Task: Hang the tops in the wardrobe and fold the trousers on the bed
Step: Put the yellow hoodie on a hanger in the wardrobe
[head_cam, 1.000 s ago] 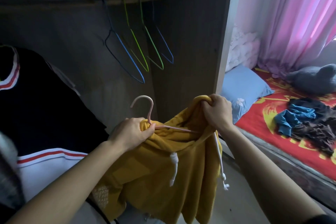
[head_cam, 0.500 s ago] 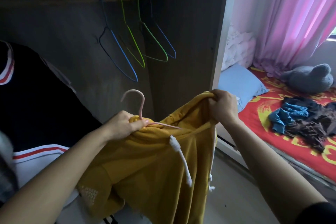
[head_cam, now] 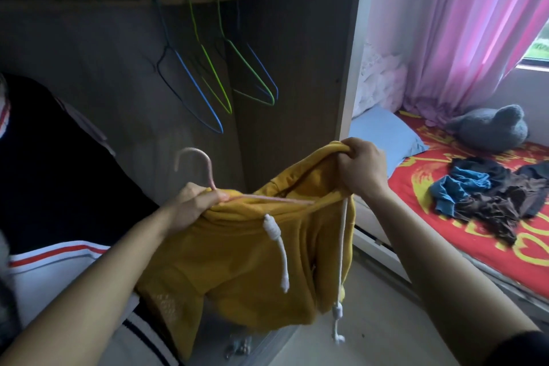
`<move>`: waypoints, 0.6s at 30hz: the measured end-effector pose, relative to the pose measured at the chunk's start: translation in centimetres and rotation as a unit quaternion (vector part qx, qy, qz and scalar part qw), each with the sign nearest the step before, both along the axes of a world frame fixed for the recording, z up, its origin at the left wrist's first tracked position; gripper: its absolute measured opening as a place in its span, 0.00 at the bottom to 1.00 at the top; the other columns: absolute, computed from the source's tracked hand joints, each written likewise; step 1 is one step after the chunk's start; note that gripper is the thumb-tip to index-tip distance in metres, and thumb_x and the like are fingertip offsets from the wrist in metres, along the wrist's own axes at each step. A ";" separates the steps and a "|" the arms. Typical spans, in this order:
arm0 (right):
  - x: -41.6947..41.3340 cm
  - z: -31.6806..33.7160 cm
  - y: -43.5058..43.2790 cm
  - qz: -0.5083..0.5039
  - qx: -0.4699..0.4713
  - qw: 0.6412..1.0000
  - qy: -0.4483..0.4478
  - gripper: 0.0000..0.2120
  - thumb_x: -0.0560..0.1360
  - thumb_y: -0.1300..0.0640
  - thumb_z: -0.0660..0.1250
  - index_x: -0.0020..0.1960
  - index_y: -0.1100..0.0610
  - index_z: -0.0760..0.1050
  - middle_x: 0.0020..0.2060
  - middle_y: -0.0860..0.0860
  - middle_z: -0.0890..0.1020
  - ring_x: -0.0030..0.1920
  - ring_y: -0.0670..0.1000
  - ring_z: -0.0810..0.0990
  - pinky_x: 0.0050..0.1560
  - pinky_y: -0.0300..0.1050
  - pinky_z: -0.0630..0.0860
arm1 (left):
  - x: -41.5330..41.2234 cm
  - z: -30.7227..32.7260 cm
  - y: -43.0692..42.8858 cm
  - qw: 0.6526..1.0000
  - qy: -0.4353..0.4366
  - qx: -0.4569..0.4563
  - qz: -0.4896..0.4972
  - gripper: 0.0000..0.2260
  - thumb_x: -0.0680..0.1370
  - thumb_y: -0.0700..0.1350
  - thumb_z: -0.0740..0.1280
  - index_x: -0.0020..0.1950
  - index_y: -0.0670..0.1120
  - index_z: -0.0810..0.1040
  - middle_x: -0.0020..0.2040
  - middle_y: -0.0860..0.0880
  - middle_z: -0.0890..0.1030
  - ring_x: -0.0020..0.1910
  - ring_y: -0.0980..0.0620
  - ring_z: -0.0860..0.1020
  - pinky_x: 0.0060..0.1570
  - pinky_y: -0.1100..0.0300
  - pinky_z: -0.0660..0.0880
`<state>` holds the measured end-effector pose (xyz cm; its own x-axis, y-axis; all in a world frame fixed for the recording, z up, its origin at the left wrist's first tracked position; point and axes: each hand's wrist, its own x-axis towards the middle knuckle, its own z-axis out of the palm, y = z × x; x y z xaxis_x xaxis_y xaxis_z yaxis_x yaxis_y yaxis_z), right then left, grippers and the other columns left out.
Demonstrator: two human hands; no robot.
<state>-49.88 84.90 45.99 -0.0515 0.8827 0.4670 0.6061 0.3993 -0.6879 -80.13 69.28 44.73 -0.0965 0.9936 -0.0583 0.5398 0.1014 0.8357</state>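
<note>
So, fingers (head_cam: 212, 197) of the left hand (head_cam: 193, 205) pinch the pink hanger (head_cam: 209, 171) at its neck along with the yellow hoodie (head_cam: 237, 261) collar; the right hand (head_cam: 361, 168) grips the hood edge, holding it up. The hanger's arm runs left-to-right between the 2 hands, hook up beside the left one. The rail (head_cam: 124, 1) is above and ahead, nearer the left hand. Trousers (head_cam: 487, 196) lie heaped on the bed (head_cam: 528, 249).

A pink curtain (head_cam: 463, 38) hangs at the right, its edge beside a window (head_cam: 539, 44). Below it lies a grey plush toy (head_cam: 487, 128). To its left sits a light blue pillow (head_cam: 383, 137), with a white frilly bundle (head_cam: 377, 80) behind it (pillow or cloth, unclear). The pale floor (head_cam: 386, 321) holds some small blurred objects (head_cam: 237, 346).
</note>
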 end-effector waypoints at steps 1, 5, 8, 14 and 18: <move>-0.3 0.3 -0.1 0.006 0.003 1.000 0.001 0.11 0.75 0.58 0.62 0.51 0.52 0.83 0.39 0.46 0.80 0.41 0.50 0.79 0.44 0.46 0.79 | 0.9 -0.3 0.4 0.997 0.070 -0.027 -0.029 0.18 0.69 0.64 0.66 0.39 0.51 0.85 0.28 0.56 0.78 0.30 0.61 0.75 0.37 0.58 0.71; -3.1 0.8 -1.6 0.072 0.035 0.997 -0.019 0.09 0.75 0.59 0.64 0.49 0.49 0.81 0.38 0.42 0.79 0.36 0.40 0.76 0.36 0.31 0.68 | 5.4 -3.3 1.2 0.937 0.309 -0.117 -0.111 0.22 0.66 0.72 0.60 0.36 0.56 0.81 0.31 0.59 0.78 0.33 0.60 0.78 0.37 0.58 0.74; -3.8 1.0 -1.8 0.077 0.053 0.996 -0.006 0.09 0.77 0.57 0.64 0.52 0.50 0.81 0.40 0.42 0.80 0.38 0.40 0.77 0.38 0.30 0.68 | 5.5 -4.1 1.8 0.960 0.274 -0.047 -0.031 0.22 0.71 0.72 0.61 0.39 0.55 0.82 0.38 0.57 0.82 0.42 0.56 0.81 0.44 0.55 0.78; -1.1 0.6 0.3 0.038 -0.034 0.999 -0.003 0.17 0.76 0.55 0.64 0.64 0.49 0.76 0.57 0.48 0.81 0.54 0.50 0.79 0.55 0.48 0.80 | 2.6 -3.6 1.8 0.970 -0.177 0.012 0.167 0.11 0.72 0.51 0.76 0.49 0.46 0.85 0.44 0.48 0.86 0.45 0.50 0.85 0.46 0.55 0.82; -3.0 -0.5 -1.1 0.213 -0.039 0.965 -0.148 0.16 0.78 0.46 0.66 0.65 0.44 0.75 0.55 0.43 0.81 0.49 0.45 0.82 0.42 0.31 0.77 | 3.0 -3.1 2.4 0.962 -0.192 0.063 0.182 0.04 0.71 0.45 0.69 0.40 0.53 0.81 0.32 0.55 0.81 0.30 0.58 0.79 0.28 0.64 0.74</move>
